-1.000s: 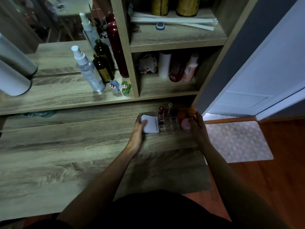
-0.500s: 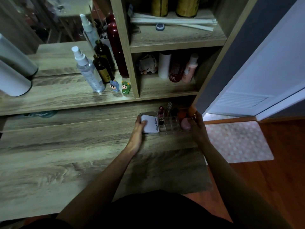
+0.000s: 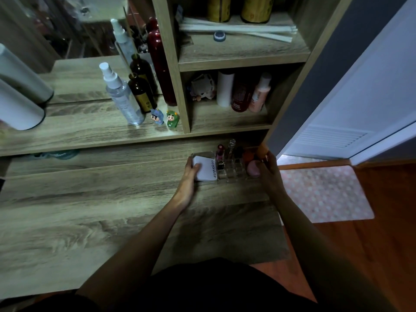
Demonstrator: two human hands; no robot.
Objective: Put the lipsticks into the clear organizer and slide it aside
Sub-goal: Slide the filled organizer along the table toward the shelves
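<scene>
The clear organizer [image 3: 231,174] sits at the far right of the wooden desk, close under the shelf unit. Lipsticks [image 3: 221,152] stand upright in its rear slots, beside a clear tube. A white compact [image 3: 206,168] lies in its left section, and pink and orange sponges [image 3: 253,168] fill its right section. My left hand [image 3: 188,180] grips the organizer's left end. At the right end my right hand [image 3: 269,174] holds the other side.
The shelf edge [image 3: 135,143] runs just behind the organizer. Spray bottle [image 3: 122,97], dark bottles and two small figurines [image 3: 165,118] stand on the shelf at left. The desk's right edge [image 3: 280,221] drops to a dotted floor mat [image 3: 324,194].
The organizer and both hands have shifted very slightly toward the shelf; the grip on both ends is unchanged.
</scene>
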